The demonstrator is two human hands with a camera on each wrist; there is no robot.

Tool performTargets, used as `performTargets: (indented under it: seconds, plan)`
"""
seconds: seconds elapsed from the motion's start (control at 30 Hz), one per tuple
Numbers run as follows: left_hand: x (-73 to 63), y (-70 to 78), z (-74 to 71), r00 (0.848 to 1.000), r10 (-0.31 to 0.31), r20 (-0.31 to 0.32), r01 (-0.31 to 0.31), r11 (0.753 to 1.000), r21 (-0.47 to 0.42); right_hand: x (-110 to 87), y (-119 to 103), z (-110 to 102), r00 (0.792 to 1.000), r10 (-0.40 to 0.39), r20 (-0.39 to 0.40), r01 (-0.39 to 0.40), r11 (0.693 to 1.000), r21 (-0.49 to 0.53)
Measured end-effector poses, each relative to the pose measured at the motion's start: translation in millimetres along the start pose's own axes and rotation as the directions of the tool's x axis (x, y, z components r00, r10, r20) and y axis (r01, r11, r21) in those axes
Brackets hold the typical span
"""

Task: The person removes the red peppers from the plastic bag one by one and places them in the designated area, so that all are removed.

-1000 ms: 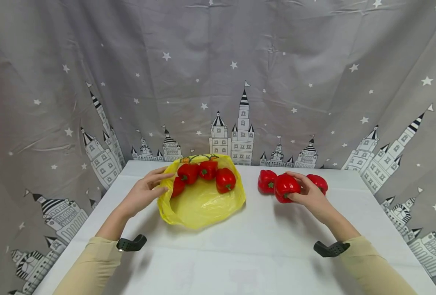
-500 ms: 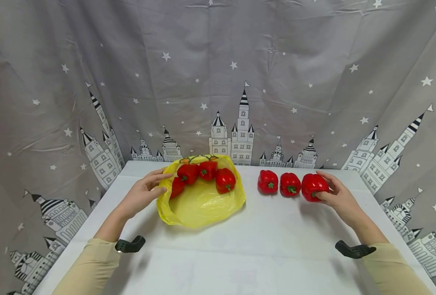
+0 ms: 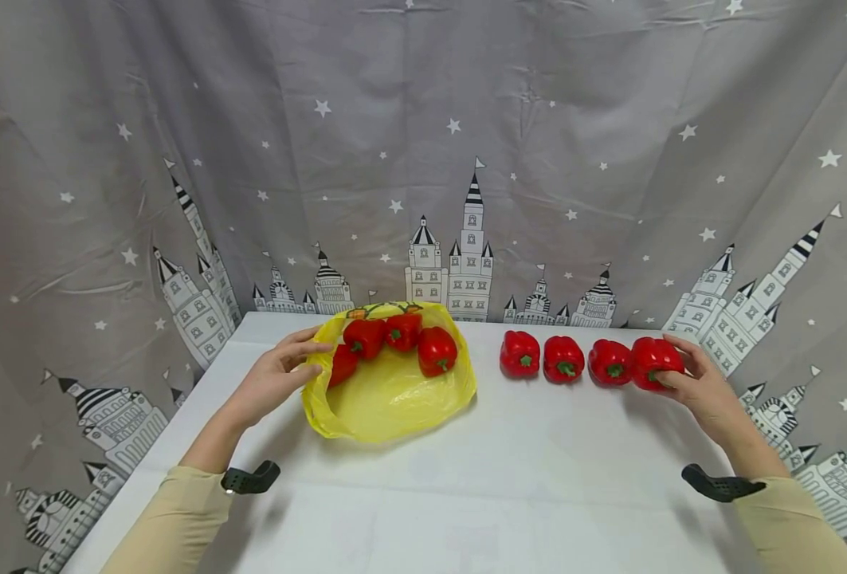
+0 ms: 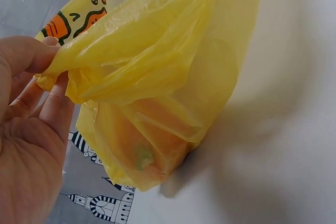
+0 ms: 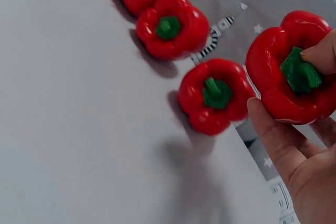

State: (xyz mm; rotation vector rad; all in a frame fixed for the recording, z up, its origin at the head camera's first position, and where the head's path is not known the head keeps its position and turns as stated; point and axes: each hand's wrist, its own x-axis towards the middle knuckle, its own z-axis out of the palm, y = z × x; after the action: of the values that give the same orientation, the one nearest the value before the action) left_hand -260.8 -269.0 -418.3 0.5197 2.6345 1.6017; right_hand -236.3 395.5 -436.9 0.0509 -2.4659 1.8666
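- Bare front of the white bench [image 3: 459,510] noted first; beige sleeves [image 3: 168,518] enter from the lower corners, with black wrist mounts [image 3: 251,478] at the cuffs.
- Left hand [image 3: 272,384]: fingers and thumb pinch the left edge of the yellow plastic bag [image 3: 394,418], drawing its rim outward. Mouth of the bag faces the person.
- Right hand [image 3: 706,399]: fingers curled round the held bell pepper [image 3: 656,359], thumb at its green stem, other fingers at the side and behind.
- Governing relation, as judged: the held bell pepper lies directly left of the right palm, stem end toward the person, no marked long axis. The right hand is far the nearer; the bag stands well apart to the left.
- Three red bell peppers [image 3: 563,360] rest in a row left of it, stems facing the person. Contact between the held one and its neighbour: cannot tell.
- Four red bell peppers [image 3: 364,338] visible inside the bag, toward its back and left; the leftmost is partly hidden by the rim.
- Behind all: grey curtain [image 3: 366,183] printed with castles and stars.
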Motion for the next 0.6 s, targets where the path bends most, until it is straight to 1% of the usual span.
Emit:
performTargets:
  seconds: [0.2, 0.43, 0.6]
  plan:
    - [-1.2, -0.8, -0.8, 1.0, 0.002, 0.002, -0.002, 1.0, -0.009, 2.4, 4, -12, 0.998, 0.044, -0.035, -0.045, 0.999, -0.025]
    - [-1.3, -1.7, -0.8, 1.0, 0.0, -0.007, 0.0, 1.0, -0.007, 4.0, 4, -25, 0.996, 0.056, -0.065, -0.063, 0.991, -0.114]
    - [-0.3, -2.1, -1.0, 1.0, 0.0, -0.015, 0.0, 1.0, -0.001, 11.9, 15, -33, 0.994, 0.085, -0.069, -0.093, 0.987, -0.13]
